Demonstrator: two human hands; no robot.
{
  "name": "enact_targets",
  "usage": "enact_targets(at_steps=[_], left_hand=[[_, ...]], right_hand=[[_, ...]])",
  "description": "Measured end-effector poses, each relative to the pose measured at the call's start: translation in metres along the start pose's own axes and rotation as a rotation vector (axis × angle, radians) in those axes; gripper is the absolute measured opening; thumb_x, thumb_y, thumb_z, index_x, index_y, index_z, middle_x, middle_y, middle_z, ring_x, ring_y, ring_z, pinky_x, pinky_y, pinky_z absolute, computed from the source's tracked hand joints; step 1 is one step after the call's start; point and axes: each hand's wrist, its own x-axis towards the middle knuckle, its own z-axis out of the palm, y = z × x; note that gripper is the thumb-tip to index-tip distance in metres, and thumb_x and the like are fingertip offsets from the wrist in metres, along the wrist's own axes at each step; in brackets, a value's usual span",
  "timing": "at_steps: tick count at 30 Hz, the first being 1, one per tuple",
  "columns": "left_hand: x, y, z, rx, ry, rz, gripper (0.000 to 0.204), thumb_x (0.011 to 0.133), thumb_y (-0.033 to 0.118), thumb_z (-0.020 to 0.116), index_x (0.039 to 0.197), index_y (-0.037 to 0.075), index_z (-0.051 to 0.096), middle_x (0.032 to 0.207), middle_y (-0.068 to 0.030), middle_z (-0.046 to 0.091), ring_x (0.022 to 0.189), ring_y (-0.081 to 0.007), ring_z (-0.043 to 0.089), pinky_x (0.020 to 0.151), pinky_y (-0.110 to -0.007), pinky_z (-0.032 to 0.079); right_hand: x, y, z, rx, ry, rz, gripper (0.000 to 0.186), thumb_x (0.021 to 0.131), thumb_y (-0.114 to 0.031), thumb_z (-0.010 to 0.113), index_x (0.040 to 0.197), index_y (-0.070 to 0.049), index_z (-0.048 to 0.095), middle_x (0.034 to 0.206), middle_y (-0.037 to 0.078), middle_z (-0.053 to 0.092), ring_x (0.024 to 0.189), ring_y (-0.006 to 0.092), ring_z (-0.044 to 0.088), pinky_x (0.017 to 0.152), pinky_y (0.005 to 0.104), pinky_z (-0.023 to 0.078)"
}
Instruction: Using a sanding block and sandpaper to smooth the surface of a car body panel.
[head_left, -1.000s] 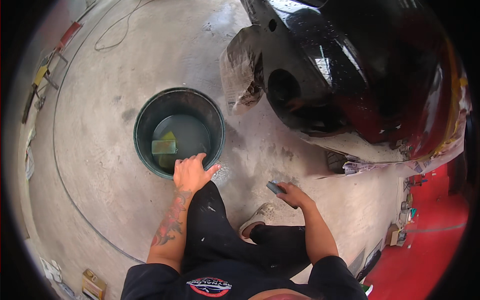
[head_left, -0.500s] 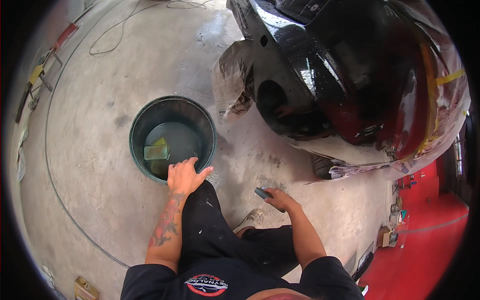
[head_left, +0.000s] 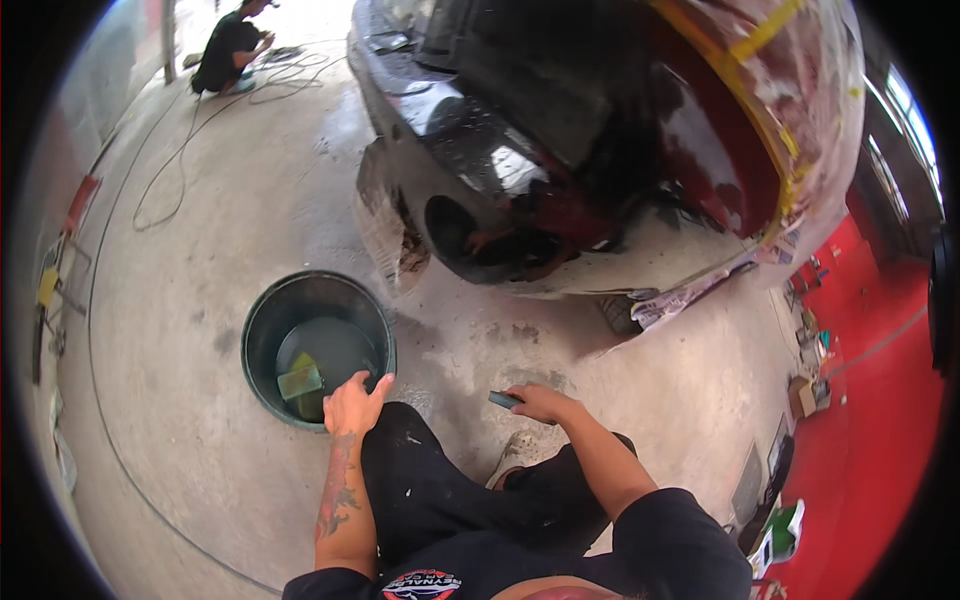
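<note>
My left hand [head_left: 352, 403] is at the near rim of a dark green bucket [head_left: 262, 385], next to my knee. Its fingers and thumb are apart, with nothing held in them. Inside the bucket is cloudy water, with a pale green block-shaped sponge [head_left: 300, 381] and something yellow-green beside it. My right hand [head_left: 543, 403] grips a small dark grey sanding block [head_left: 505, 399] in front of my other leg, above the floor. Ahead to the right, a glossy black car bumper [head_left: 480, 225] looks wet; neither hand touches it.
Masking paper [head_left: 822, 110] with yellow tape covers parts of the car. A loose cable [head_left: 165, 190] lies on the concrete floor at far left. A person [head_left: 232, 52] squats in the back. Boxes and containers line the red wall [head_left: 870, 400] at right.
My view has tilted up and turned right, bringing the squatting person into sight. My right hand has turned, so the sanding block lies flatter. My left hand stays by the bucket rim.
</note>
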Motion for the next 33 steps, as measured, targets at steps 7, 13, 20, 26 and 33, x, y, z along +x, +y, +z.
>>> enact_targets(at_steps=[7, 13, 20, 26, 33], left_hand=[[0.003, 0.014, -0.005, 0.028, -0.069, -0.025, 0.072, 0.096, 0.068, 0.054, 0.139, 0.012, 0.066, 0.12, -0.0134, 0.076, 0.12, -0.0365, 0.067, 0.107, -0.048, 0.046], [0.001, 0.01, -0.004, 0.052, -0.091, -0.007, 0.071, 0.097, 0.067, 0.054, 0.14, 0.011, 0.065, 0.122, -0.014, 0.075, 0.12, -0.0366, 0.068, 0.105, -0.047, 0.049], [0.009, 0.009, 0.002, 0.085, -0.155, 0.011, 0.073, 0.099, 0.068, 0.05, 0.141, 0.01, 0.064, 0.128, -0.0192, 0.072, 0.126, -0.0384, 0.065, 0.106, -0.047, 0.048], [0.023, -0.006, 0.011, 0.033, -0.175, 0.055, 0.073, 0.101, 0.066, 0.047, 0.137, 0.005, 0.065, 0.13, -0.0239, 0.07, 0.126, -0.042, 0.063, 0.105, -0.046, 0.047], [0.028, -0.012, 0.014, 0.004, -0.188, 0.101, 0.079, 0.104, 0.066, 0.041, 0.133, -0.003, 0.065, 0.127, -0.0329, 0.066, 0.125, -0.0489, 0.06, 0.106, -0.048, 0.045]], right_hand=[[0.004, -0.012, -0.007, 0.06, 0.033, -0.008, 0.05, 0.096, -0.029, 0.069, 0.143, -0.015, 0.059, 0.129, 0.021, 0.064, 0.122, 0.0408, 0.061, 0.103, 0.0489, 0.048], [0.014, -0.03, -0.017, 0.076, 0.011, 0.02, 0.051, 0.094, -0.03, 0.071, 0.143, -0.017, 0.061, 0.13, 0.021, 0.064, 0.123, 0.0396, 0.061, 0.101, 0.0498, 0.05], [0.018, -0.033, -0.025, 0.121, 0.043, 0.012, 0.047, 0.095, -0.029, 0.071, 0.139, -0.017, 0.063, 0.126, 0.016, 0.068, 0.115, 0.0365, 0.066, 0.094, 0.0496, 0.053], [0.016, -0.035, -0.033, 0.157, 0.096, 0.067, 0.04, 0.089, -0.021, 0.07, 0.129, -0.019, 0.07, 0.118, 0.011, 0.074, 0.106, 0.033, 0.071, 0.086, 0.0476, 0.056], [0.019, -0.041, -0.033, 0.116, 0.172, 0.022, 0.037, 0.082, -0.013, 0.064, 0.118, -0.017, 0.074, 0.113, 0.011, 0.075, 0.103, 0.0333, 0.073, 0.082, 0.0484, 0.058]])
